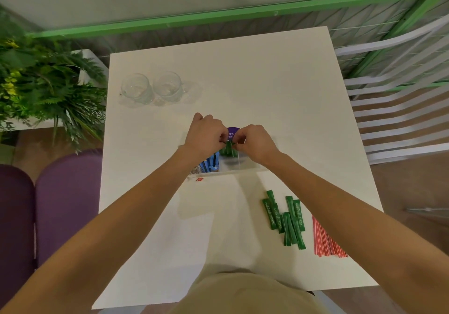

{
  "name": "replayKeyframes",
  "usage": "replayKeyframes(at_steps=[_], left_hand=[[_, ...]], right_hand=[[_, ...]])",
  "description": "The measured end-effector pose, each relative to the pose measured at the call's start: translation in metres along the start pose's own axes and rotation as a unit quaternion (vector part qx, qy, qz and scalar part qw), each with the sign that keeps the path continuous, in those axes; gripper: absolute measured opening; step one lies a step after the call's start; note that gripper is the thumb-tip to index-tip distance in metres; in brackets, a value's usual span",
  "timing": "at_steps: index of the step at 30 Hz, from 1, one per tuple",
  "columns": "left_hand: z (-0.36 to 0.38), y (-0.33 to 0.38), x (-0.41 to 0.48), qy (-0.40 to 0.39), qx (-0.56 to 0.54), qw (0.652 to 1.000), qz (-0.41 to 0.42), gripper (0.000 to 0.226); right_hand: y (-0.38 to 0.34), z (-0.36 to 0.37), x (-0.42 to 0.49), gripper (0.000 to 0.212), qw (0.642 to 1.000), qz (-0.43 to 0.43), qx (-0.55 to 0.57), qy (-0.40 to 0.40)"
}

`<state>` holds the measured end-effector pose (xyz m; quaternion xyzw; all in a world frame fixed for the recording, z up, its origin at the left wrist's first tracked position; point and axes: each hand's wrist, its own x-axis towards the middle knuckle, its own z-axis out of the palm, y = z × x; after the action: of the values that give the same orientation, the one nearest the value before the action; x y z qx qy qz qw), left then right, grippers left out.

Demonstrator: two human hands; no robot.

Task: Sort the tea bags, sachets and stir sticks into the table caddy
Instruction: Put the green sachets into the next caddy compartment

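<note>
Fingers (221, 136) of the left hand (205, 136) and right hand (257, 143) curl together, pinching the top ends of green sachets (228, 149) that stand on end in the clear caddy (243, 168) mid-desk. Loose sachets (284, 219) lie at five o'clock, long axes toward twelve, with red stir sticks (325, 238) just beside them. On the white desk (267, 83), two glasses (150, 89) stand at ten o'clock.

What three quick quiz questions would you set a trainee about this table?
1. True or false: the red stir sticks lie on the table, outside the clear caddy.
2. What do the left hand and right hand pinch together? A) green sachets B) a spoon C) a napkin
3. How many glass mugs stand at the table's far left?
Key: 1 true; 2 A; 3 two.
</note>
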<state>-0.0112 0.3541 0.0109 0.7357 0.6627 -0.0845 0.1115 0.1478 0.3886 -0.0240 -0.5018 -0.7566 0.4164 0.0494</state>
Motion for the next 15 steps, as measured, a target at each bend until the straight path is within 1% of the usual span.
replayKeyframes(at_steps=[2,7,9,11,13,15], left_hand=[[0.002,0.000,0.000,-0.011,0.020,1.000,-0.004,0.005],[0.005,-0.001,0.003,-0.012,0.018,1.000,-0.016,0.002],[0.004,-0.001,0.003,-0.004,0.011,1.000,-0.014,0.004],[0.003,-0.002,0.003,0.012,-0.002,1.000,-0.010,0.008],[0.001,-0.003,0.001,0.036,-0.022,0.999,-0.010,0.013],[-0.003,-0.001,-0.005,0.070,-0.057,0.996,-0.010,0.013]], right_hand=[[0.000,0.000,0.000,0.011,1.000,-0.001,-0.030,-0.003],[-0.001,0.001,0.002,0.016,0.997,0.001,-0.071,0.011],[0.000,0.000,0.002,0.018,0.998,-0.001,-0.062,0.022],[0.002,-0.003,-0.001,0.014,0.998,-0.006,-0.042,0.035],[0.005,-0.007,-0.007,0.008,0.998,-0.007,-0.007,0.054],[0.009,-0.014,-0.019,0.005,0.997,0.002,0.039,0.071]])
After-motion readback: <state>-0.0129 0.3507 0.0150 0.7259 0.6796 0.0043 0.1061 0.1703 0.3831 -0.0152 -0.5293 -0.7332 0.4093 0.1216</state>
